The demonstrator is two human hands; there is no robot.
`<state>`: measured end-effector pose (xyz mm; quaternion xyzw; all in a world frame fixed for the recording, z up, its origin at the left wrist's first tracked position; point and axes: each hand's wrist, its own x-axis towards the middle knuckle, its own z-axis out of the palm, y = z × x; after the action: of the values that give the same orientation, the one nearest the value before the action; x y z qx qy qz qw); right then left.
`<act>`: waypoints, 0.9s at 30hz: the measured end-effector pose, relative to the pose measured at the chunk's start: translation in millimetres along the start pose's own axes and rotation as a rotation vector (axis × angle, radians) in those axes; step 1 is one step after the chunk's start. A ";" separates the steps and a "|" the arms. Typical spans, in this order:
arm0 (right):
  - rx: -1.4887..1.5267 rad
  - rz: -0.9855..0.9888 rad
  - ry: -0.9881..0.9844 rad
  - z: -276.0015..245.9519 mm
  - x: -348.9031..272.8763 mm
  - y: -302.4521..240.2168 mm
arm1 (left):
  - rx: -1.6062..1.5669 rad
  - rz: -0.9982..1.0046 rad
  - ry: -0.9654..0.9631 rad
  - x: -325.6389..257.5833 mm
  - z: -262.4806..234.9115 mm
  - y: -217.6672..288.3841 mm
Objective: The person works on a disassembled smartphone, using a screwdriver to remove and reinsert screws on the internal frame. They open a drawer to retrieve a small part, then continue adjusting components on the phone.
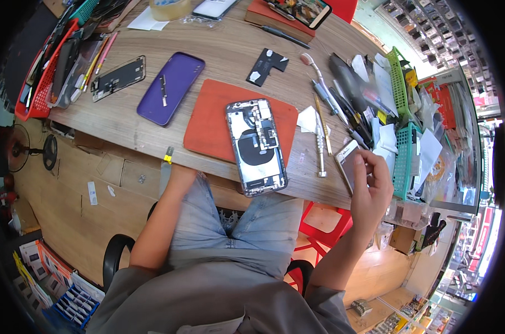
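Observation:
My right hand (372, 181) is at the table's right front, its fingers curled at the side of a small white-framed phone (347, 165). Down at the front edge is my left hand (184, 177); its fingers are hidden, so I cannot make out a grip. Just beside it a small yellow-and-dark piece (168, 155) sticks up at the edge. Between my hands, an opened phone with bare inner parts (256, 147) lies partly on an orange mat (208, 119), its lower end over the table edge. A black battery-like part (266, 65) lies behind the mat.
Left of the mat are a purple phone cover (172, 89) with a thin strip on it and a detached phone screen (119, 79). Screwdrivers (320, 147) and a toothbrush (313, 64) lie right. Beyond them stand a cluttered teal basket (404, 161) and a green one (397, 78). A red basket (41, 83) stands far left.

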<state>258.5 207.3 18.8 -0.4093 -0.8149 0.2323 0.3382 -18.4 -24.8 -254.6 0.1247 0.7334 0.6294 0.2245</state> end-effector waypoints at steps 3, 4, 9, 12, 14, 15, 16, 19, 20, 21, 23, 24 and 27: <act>-0.109 -0.080 -0.003 -3.8 13.9 2.0 | 0.060 0.095 -0.016 7.7 5.0 -12.2; -0.115 -0.095 -0.012 -3.9 17.8 2.7 | 0.074 0.118 -0.017 8.8 5.8 -13.8; -0.372 -0.154 -0.048 -12.6 41.9 28.3 | 0.153 0.220 -0.015 11.1 2.1 -20.7; -0.513 -0.118 -0.120 -18.1 50.5 42.3 | 0.240 0.313 -0.007 10.3 -6.5 -24.0; -0.568 -0.048 -0.189 -20.9 55.1 43.7 | 0.255 0.330 -0.008 3.9 -13.7 -26.0; -0.571 -0.095 -0.183 -20.9 54.6 50.1 | 0.224 0.301 -0.021 0.9 -15.1 -23.4; -0.573 -0.148 -0.181 -21.9 55.8 59.4 | 0.184 0.252 -0.030 -4.7 -17.6 -20.0; -0.584 -0.145 -0.235 -24.3 58.5 57.8 | -0.035 0.018 -0.068 -12.7 -16.1 -1.8; -0.589 -0.115 -0.262 -25.7 58.5 55.0 | -0.060 0.029 -0.074 -16.1 -12.8 3.1; -0.626 -0.168 -0.256 -27.0 60.5 52.6 | -0.067 0.147 -0.053 -13.6 -13.0 -3.3; -0.708 -0.258 -0.235 -30.6 60.6 56.8 | -0.055 0.219 -0.041 -9.3 -11.6 -8.3; -0.718 -0.235 -0.245 -31.4 60.4 57.0 | -0.038 0.172 -0.048 -9.8 -9.6 -7.4; -0.738 -0.203 -0.258 -32.6 59.9 58.1 | -0.073 0.128 -0.052 -7.6 -9.6 -9.1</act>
<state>286.2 292.4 24.0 -0.3880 -0.9157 -0.0607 0.0846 -15.6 -38.3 -261.1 0.1795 0.6944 0.6653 0.2074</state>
